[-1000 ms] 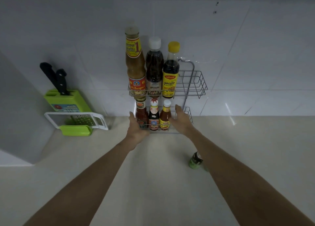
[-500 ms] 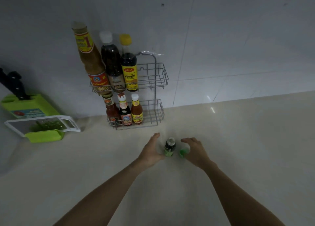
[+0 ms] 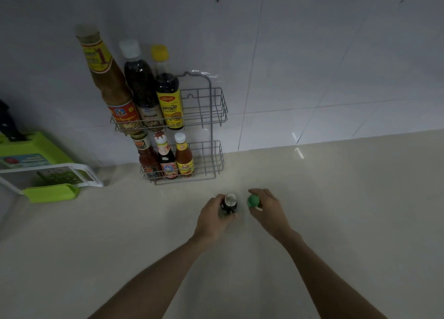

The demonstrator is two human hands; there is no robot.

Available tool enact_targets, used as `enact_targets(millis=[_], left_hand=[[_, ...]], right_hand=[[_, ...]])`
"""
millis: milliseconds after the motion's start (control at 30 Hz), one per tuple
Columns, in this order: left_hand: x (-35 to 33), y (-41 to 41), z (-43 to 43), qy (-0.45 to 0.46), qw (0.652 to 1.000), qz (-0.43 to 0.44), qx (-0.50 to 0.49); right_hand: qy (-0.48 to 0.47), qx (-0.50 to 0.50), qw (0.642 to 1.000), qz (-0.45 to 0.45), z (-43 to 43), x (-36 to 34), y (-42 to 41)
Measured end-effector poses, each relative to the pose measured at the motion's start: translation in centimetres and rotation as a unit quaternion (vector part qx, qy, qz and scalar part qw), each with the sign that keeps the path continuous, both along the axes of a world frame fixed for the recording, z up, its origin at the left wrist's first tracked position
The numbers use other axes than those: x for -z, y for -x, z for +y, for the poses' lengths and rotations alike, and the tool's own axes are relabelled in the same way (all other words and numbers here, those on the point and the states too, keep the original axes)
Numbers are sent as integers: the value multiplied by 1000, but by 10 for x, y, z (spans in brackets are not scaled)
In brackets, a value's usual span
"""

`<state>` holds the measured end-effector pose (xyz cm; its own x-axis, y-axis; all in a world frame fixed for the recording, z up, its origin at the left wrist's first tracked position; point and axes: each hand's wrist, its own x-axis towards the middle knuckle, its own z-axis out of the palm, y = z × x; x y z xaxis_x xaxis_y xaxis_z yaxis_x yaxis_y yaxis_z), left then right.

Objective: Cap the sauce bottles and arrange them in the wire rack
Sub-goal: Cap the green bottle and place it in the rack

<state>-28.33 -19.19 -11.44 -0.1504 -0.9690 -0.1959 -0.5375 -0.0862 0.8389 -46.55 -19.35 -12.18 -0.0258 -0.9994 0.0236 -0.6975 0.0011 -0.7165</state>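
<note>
A small dark sauce bottle [image 3: 230, 204] with an open white mouth stands on the cream counter, and my left hand [image 3: 213, 216] is wrapped around it. Just to its right my right hand [image 3: 266, 209] holds a green cap [image 3: 254, 200], apart from the bottle. Behind them a two-tier wire rack [image 3: 211, 124] hangs on the tiled wall. Its upper tier holds three tall capped bottles [image 3: 144, 87]. Three small capped bottles [image 3: 165, 160] fill the left of the lower tier.
The right parts of both rack tiers hold nothing. A green knife block [image 3: 28, 150] with a white and green grater [image 3: 52, 179] leaning on it stands at the far left. The cream counter [image 3: 336, 210] stretches to the right and toward me.
Both hands left the rack's lower tier and came down to the counter. My left hand closed around the small bottle and my right hand picked up the green cap.
</note>
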Motion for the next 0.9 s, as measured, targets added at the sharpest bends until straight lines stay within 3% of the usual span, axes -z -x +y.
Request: enact_targets(millis=[167, 400, 633, 900], left_hand=[[-18, -21, 5, 34, 999, 5, -24], [-54, -51, 18, 20, 997, 69, -31], [-78, -70, 33, 13, 991, 123, -48], [-87, -79, 55, 21, 990, 127, -61]], right_hand=[[68, -95, 993, -24, -11, -53, -10], [94, -322, 935, 118, -22, -121, -46], [27, -377, 915, 144, -21, -184, -75], [-20, -367, 906, 212, -6, -201, -95]])
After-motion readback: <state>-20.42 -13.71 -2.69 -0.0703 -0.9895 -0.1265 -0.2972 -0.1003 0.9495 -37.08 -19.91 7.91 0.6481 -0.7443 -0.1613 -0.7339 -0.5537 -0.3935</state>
